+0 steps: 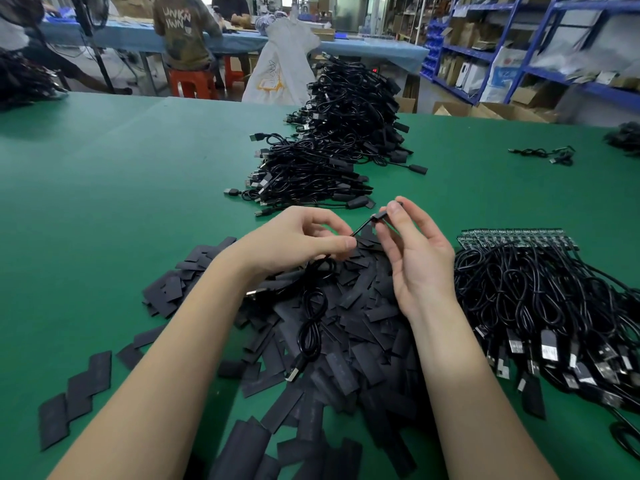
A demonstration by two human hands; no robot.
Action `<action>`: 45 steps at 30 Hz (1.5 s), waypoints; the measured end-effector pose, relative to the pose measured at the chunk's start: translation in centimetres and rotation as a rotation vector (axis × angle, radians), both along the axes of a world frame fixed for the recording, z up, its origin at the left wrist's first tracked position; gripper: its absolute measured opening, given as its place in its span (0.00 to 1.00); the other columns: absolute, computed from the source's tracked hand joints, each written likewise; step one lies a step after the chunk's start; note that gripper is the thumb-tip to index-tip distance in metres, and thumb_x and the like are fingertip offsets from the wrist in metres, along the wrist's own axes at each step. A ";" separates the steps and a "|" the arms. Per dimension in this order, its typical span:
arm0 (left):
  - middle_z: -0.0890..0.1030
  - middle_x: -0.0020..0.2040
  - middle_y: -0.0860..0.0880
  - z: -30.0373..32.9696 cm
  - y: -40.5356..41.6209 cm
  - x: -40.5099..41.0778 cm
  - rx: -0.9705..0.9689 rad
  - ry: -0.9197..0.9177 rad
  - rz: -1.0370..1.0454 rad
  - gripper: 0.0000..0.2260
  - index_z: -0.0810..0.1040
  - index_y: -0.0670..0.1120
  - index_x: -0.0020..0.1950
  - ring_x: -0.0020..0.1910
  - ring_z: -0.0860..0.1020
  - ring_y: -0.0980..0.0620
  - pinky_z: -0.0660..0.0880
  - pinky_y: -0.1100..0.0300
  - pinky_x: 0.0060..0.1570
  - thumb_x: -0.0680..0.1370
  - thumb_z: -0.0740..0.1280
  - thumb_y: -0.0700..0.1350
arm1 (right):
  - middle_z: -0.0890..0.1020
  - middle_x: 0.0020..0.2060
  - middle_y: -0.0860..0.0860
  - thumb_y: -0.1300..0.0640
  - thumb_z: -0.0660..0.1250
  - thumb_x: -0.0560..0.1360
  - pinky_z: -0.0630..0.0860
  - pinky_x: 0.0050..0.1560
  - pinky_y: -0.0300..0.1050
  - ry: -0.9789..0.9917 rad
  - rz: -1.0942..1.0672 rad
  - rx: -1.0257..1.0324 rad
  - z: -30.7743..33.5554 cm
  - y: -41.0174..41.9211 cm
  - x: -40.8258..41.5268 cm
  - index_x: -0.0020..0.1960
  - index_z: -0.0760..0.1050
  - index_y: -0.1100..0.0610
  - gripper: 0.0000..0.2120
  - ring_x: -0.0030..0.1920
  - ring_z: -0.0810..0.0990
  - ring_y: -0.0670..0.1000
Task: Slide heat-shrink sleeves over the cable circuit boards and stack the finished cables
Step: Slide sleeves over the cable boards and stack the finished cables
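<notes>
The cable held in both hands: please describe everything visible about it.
The cable is thin, black and glossy. Its far end, with a small black piece, is pinched by the right hand; the left hand pinches the wire just below. The rest droops in loops onto the pile of flat black sleeves, ending in a metal USB plug.

Beyond the green table [104, 174]: a blue-covered bench [374, 50], orange stools [194, 83] beneath, blue shelving [519, 46] rightward.

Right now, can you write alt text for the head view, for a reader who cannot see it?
Two bare hands, left hand and right hand, hold one black cable above a pile of black sleeves on a green table. Finished cables lie stacked behind; unfinished cables lie at right.
</notes>
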State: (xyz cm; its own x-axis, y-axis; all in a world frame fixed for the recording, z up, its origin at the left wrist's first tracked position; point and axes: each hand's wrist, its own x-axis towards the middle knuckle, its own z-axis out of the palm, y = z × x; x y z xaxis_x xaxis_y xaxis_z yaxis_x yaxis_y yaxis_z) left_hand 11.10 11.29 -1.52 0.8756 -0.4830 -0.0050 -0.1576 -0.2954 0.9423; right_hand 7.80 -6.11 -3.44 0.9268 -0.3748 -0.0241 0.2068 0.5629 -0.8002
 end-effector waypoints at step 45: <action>0.76 0.53 0.49 -2.5 -1.9 8.5 0.729 -0.450 0.398 0.05 0.76 0.49 0.53 0.54 0.75 0.46 0.75 0.52 0.52 0.78 0.67 0.46 | 0.85 0.34 0.49 0.54 0.65 0.82 0.77 0.32 0.37 0.210 0.102 -0.208 0.3 0.2 0.0 0.47 0.82 0.55 0.09 0.31 0.80 0.46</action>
